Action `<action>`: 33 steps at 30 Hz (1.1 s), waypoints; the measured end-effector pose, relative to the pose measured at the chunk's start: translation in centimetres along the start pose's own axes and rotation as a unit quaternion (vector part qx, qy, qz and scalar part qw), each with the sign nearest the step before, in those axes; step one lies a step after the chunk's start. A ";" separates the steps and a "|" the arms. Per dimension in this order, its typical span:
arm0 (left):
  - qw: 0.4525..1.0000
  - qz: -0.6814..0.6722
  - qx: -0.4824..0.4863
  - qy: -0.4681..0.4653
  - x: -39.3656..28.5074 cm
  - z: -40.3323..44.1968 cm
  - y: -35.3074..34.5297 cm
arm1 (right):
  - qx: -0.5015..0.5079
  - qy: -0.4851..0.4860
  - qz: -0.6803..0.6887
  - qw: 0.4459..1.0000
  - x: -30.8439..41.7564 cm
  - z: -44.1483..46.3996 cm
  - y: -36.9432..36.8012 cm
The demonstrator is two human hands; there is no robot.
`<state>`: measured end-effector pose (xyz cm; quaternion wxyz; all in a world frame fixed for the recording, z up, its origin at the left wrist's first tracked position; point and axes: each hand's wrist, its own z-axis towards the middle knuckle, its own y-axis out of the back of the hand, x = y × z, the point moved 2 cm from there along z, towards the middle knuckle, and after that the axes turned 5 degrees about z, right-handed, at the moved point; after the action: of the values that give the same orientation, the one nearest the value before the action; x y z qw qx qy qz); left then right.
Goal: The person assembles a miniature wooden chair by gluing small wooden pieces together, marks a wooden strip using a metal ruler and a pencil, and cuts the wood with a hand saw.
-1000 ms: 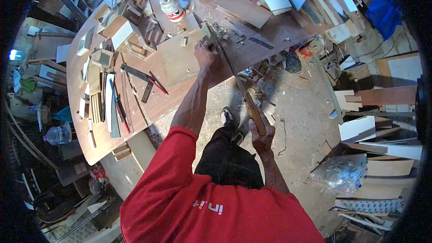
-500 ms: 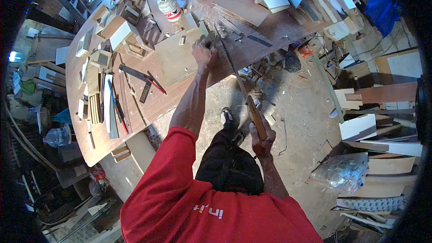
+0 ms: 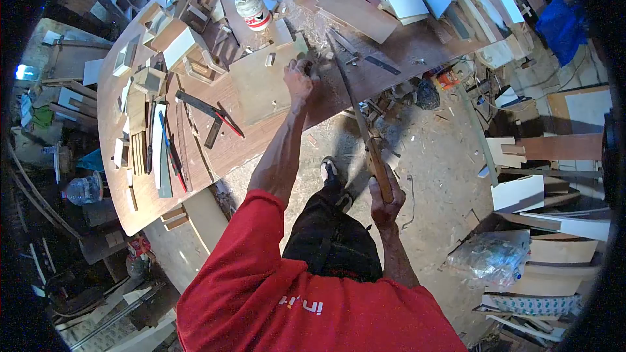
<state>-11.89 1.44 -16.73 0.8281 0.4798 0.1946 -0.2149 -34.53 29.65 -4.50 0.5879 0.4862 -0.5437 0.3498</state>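
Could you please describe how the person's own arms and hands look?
The arms have short red sleeves, part of a shirt with small, mostly white lettering. Below them, the forearms are bare. The left hand and right hand are bare too; no glove or watch shows.

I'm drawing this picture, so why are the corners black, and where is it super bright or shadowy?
Head view: black corners, probably from a very wide, round lens; head view: white glare at the top, left of the white tub; head view: dark shadow on the floor around the saw.
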 end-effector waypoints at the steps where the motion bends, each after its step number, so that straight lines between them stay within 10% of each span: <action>1: 1.000 -0.005 0.012 -0.018 0.4 0.1 -0.4 | 0.001 0.001 0.001 1.000 -0.3 0.4 0.0; 14: 0.996 0.018 0.078 -0.040 -3.1 -0.6 4.8 | 0.012 0.313 -0.272 0.910 -3.6 12.5 -4.6; 16: 0.975 -0.078 0.153 0.139 -3.7 -0.7 5.9 | 0.017 0.302 -0.302 0.904 -4.1 14.3 -5.9; 33: 0.943 -0.252 0.107 0.189 -6.5 0.9 12.0 | 0.082 0.280 -0.439 0.850 1.2 20.1 -11.6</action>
<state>-10.71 7.13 -4.38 0.6382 0.5328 0.4383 -0.3416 -29.44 7.09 -6.85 0.7659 0.6018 -0.0550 0.2198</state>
